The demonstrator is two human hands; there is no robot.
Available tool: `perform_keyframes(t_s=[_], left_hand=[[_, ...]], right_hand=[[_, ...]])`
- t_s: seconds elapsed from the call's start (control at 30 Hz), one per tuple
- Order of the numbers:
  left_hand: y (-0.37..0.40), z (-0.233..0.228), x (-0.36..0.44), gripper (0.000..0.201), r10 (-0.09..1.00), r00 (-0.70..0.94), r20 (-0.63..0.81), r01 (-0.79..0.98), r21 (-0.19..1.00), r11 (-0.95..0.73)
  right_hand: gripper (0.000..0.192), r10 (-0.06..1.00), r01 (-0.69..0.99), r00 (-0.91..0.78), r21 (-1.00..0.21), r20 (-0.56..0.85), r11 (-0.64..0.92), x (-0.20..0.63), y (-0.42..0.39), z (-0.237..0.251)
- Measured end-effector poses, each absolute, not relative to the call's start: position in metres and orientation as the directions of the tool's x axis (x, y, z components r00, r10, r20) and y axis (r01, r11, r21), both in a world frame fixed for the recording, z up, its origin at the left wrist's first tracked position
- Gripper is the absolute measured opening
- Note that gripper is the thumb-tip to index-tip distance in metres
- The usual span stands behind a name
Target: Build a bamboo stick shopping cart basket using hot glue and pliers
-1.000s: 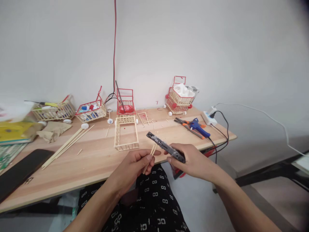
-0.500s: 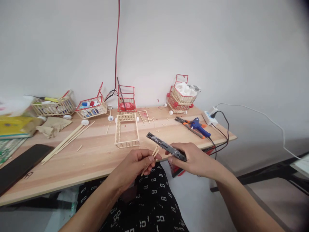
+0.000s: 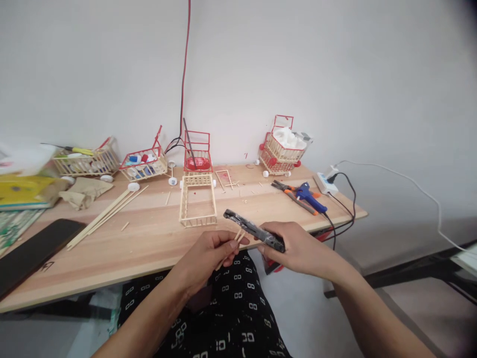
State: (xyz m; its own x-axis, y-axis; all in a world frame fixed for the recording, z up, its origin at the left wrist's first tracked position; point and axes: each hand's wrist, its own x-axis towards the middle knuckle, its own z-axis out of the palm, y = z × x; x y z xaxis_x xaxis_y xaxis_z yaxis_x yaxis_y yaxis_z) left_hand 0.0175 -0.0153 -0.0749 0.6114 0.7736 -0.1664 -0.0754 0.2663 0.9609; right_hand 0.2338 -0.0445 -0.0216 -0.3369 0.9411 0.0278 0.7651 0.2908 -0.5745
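My left hand (image 3: 208, 256) pinches two short wooden sticks (image 3: 236, 236) at the table's front edge. My right hand (image 3: 294, 248) grips a dark utility knife (image 3: 250, 229), whose tip points left and lies just above the sticks. An open frame of wooden sticks (image 3: 197, 200) lies flat on the wooden table (image 3: 149, 238), just beyond my hands.
Several small stick-and-red-wire carts (image 3: 283, 146) stand along the wall. Long bamboo sticks (image 3: 106, 215) lie to the left, beside a black phone (image 3: 30, 251). A blue glue gun (image 3: 311, 195), pliers (image 3: 288, 191) and a power strip (image 3: 324, 181) sit at the right.
My hands and the knife stay nearly still. The knife's tip has dipped slightly toward the sticks. The camera has tilted a little.
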Motion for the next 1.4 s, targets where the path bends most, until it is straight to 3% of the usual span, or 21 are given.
perform_keyframes(t_s=[0.27, 0.67, 0.8, 0.9, 1.0, 1.13, 1.23, 1.4], left_hand=[[-0.018, -0.075, 0.029, 0.028, 0.791, 0.598, -0.127, -0.066, 0.976, 0.207], [-0.011, -0.061, 0.046, 0.029, 0.812, 0.582, 0.042, 0.201, 0.960, -0.194], [-0.005, -0.052, 0.038, 0.028, 0.810, 0.583, 0.057, 0.255, 0.934, -0.249], [-0.002, -0.052, 0.024, 0.029, 0.870, 0.488, 0.070, 0.186, 0.966, -0.182], [-0.005, -0.061, 0.016, 0.035, 0.957, 0.272, 0.101, -0.047, 0.995, -0.092], [-0.015, -0.077, 0.034, 0.040, 0.992, 0.124, 0.019, -0.315, 0.949, 0.021], [-0.019, -0.082, 0.058, 0.039, 0.986, 0.164, -0.024, -0.407, 0.909, 0.089], [-0.011, -0.072, 0.073, 0.028, 0.993, 0.119, 0.016, -0.467, 0.883, 0.041]], right_hand=[[0.023, 0.981, 0.541, -0.183, -0.826, 0.067, 0.157, 0.223, -0.037, -0.042], [0.015, 0.981, 0.595, -0.135, -0.780, 0.138, 0.192, 0.222, -0.037, -0.054], [0.018, 0.987, 0.523, -0.065, -0.838, 0.146, 0.159, 0.228, -0.039, -0.059], [0.024, 0.990, 0.362, 0.031, -0.925, 0.137, 0.116, 0.232, -0.038, -0.063], [0.028, 0.979, 0.052, 0.164, -0.992, 0.120, 0.113, 0.233, -0.032, -0.068], [0.029, 0.958, -0.332, 0.274, -0.928, 0.078, 0.170, 0.218, -0.023, -0.080], [0.026, 0.952, -0.424, 0.295, -0.883, 0.077, 0.203, 0.199, -0.023, -0.091], [0.021, 0.961, -0.449, 0.272, -0.877, 0.045, 0.168, 0.175, -0.032, -0.098]])
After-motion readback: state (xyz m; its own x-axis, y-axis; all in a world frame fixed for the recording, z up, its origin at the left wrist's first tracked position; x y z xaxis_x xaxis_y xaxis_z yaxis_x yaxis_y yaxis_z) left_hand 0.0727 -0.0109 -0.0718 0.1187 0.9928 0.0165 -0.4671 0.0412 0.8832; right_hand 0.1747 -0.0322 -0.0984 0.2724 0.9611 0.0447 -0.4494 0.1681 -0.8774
